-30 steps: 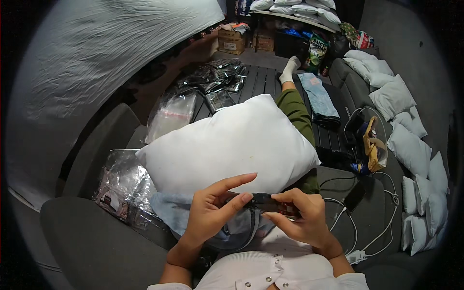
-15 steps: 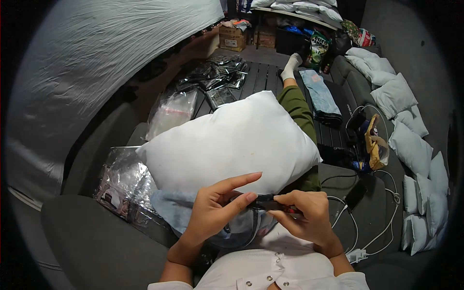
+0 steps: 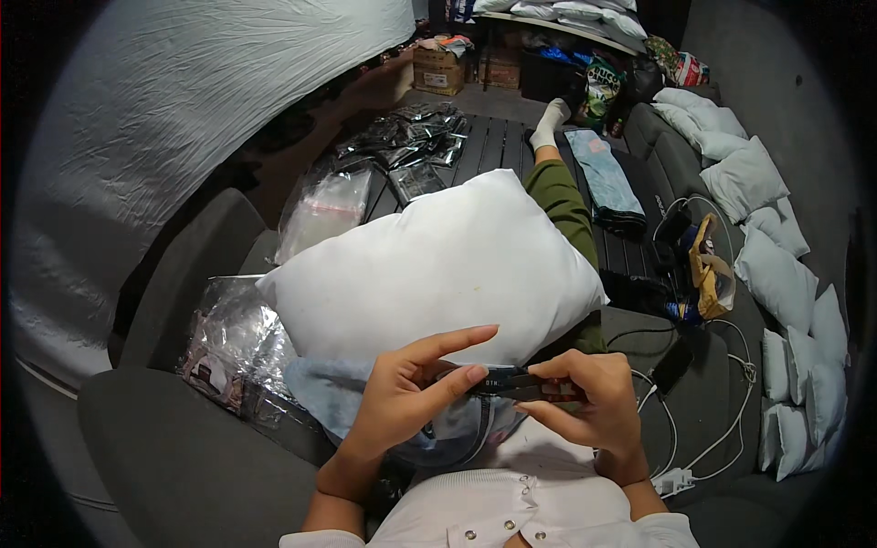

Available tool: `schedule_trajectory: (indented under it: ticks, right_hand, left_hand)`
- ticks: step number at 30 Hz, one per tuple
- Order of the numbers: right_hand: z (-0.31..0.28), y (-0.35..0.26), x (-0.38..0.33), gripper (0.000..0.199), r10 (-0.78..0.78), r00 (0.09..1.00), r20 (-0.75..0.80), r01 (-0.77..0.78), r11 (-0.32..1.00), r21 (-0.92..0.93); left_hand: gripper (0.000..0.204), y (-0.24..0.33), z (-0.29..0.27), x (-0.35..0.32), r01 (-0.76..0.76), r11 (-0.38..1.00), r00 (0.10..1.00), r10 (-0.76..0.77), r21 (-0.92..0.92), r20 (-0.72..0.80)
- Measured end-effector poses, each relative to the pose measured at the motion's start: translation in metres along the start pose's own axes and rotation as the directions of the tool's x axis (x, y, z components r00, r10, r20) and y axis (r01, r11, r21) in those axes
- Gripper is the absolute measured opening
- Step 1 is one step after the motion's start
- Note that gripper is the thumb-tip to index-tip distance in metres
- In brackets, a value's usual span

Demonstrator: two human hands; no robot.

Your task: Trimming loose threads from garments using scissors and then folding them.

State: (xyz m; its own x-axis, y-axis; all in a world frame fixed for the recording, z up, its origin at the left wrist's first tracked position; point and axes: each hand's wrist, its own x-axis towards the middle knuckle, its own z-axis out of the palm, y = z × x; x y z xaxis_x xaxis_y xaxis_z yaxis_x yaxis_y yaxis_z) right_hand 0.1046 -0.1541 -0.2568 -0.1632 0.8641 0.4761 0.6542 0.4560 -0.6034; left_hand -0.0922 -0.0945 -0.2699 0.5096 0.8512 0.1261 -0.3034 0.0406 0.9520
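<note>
Both of my hands are around a narrow black folded packet [image 3: 504,383] with pale print and some red near its right end. My left hand [image 3: 395,393] grips the left end under its thumb, with the index finger stretched out above. At the other end, my right hand [image 3: 594,397] has its fingers on the packet's upper edge and its thumb below. A plump white pillow [image 3: 429,265] lies on my lap just beyond the hands. Light blue cloth [image 3: 333,393] is bunched beneath them. What lies inside my left palm is hidden.
Clear plastic bags [image 3: 324,215] and a pile of black packets [image 3: 406,137] lie on a slatted surface. Silvery wrapped packs [image 3: 237,342] sit at left. To the right are white cables [image 3: 671,429], a phone [image 3: 673,363], folded cloth [image 3: 605,173] and several small white pillows [image 3: 776,274].
My right hand has shifted slightly right and up along the packet, its thumb now further from the fingers. More of the packet shows. My left hand has stayed nearly still.
</note>
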Motion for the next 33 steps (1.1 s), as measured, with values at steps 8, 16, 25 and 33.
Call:
schedule_trajectory:
  ticks: [8,16,25,33]
  right_hand:
    - [-0.0001,-0.0024,-0.0003,0.029,-0.034,0.999,-0.019,0.034,0.999,0.007]
    - [0.0038,-0.0036,0.0004,0.029,-0.062,0.998,-0.002,0.062,0.998,0.004]
    - [0.0047,-0.0033,0.0014,0.028,-0.062,0.998,0.019,0.063,0.998,-0.019]
    - [0.0045,-0.0007,0.0034,0.025,-0.101,0.995,0.023,0.103,0.992,-0.069]
  left_hand:
    - [0.035,0.0035,-0.0030,-0.0019,0.041,0.999,0.993,-0.040,-0.009,0.115]
    - [0.035,0.0015,0.0003,0.0002,0.053,0.999,0.994,-0.053,-0.002,0.091]
    - [0.036,-0.0005,0.0005,0.0021,0.035,0.999,0.997,-0.034,-0.007,0.076]
    - [0.037,0.0009,0.0010,0.0021,0.062,0.998,0.996,-0.064,0.030,0.064]
